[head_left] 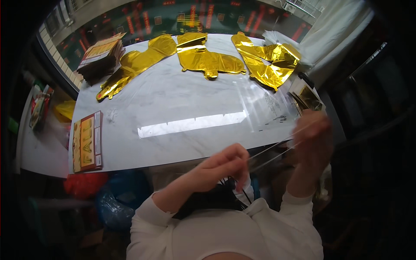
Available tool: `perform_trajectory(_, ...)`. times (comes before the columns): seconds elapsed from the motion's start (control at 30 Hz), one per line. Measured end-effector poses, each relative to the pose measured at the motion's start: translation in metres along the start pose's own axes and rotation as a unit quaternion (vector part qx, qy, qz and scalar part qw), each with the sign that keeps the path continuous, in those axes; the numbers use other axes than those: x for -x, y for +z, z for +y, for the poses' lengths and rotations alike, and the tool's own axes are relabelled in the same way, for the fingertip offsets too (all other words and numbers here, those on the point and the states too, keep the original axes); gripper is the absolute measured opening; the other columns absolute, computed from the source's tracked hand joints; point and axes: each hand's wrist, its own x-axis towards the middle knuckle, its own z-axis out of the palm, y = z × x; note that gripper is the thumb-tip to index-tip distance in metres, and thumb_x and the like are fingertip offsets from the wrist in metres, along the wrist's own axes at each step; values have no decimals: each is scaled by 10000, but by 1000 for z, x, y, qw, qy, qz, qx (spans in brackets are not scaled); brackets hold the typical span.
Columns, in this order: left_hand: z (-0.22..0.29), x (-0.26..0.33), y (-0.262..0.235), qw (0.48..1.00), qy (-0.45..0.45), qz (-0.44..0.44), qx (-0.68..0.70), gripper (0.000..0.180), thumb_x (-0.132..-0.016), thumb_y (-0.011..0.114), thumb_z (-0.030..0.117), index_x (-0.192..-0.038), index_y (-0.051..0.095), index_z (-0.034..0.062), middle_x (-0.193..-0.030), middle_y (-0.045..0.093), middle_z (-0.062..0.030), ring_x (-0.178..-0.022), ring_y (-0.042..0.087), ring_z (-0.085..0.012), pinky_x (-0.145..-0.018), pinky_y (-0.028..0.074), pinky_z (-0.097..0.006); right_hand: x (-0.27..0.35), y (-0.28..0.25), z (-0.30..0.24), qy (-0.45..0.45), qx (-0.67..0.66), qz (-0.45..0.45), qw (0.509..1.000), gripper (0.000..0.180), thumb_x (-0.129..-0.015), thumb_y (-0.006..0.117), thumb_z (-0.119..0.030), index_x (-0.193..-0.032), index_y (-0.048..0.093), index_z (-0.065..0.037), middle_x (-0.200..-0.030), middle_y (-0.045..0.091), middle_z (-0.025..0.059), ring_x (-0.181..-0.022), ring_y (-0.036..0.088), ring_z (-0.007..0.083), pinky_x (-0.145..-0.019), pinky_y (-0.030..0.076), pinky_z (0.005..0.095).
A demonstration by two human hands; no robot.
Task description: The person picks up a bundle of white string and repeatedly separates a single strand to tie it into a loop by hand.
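My left hand [223, 167] is closed in front of the table's near edge. Higher and to the right, my right hand [313, 132] is closed too, a little blurred. Two thin pale lines, a clear strand or narrow strip [271, 151], run taut from one hand to the other; its exact kind I cannot make out. Flat gold foil balloons lie along the far side of the table: a long one [143, 60] at the left, a bent one [210, 60] in the middle and a folded one [268, 63] at the right.
A stack of printed packets [100, 58] stands at the table's far left, and a single packet [88, 141] lies near left. Clear plastic [264, 104] covers the right of the white table [182, 104]. Red [86, 184] and blue [121, 199] bags sit below. A white curtain [333, 34] hangs far right.
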Motion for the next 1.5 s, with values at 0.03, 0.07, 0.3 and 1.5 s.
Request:
perform_trajectory(0.03,6,6,-5,1000,0,-4,1,200,-1060,445,187,-1221,487,75,-862,619,-21,-794,593,-104,-758,453,-240,12,-10,-19,3,-208,88,974,158,-986,565,-190,-955,535,-37,-899,570,86,-738,526,133,-577,455,266)
perform_trajectory(0.07,11,12,-13,992,0,69,-106,210,-1044,465,161,-1202,543,46,-858,630,-31,-775,600,-108,-719,455,-238,10,-16,-33,-55,-190,27,980,146,-1001,510,-166,-1012,537,-24,-931,566,92,-793,536,150,-645,455,271)
perform_trajectory(0.3,77,90,-50,887,23,210,-410,143,-870,666,-2,-974,762,15,-804,694,-79,-724,634,-128,-691,479,-241,80,-141,-143,-365,-8,190,911,213,-1024,461,-139,-957,586,20,-905,605,106,-783,563,164,-664,482,285)
perform_trajectory(1.5,46,5,30,926,148,173,-303,992,-723,894,198,-1512,314,39,-1391,489,-145,-1235,511,-184,-1000,423,-330,-35,68,70,-109,522,-211,819,297,-692,758,17,-971,727,-80,-826,648,46,-749,578,210,-704,462,328)
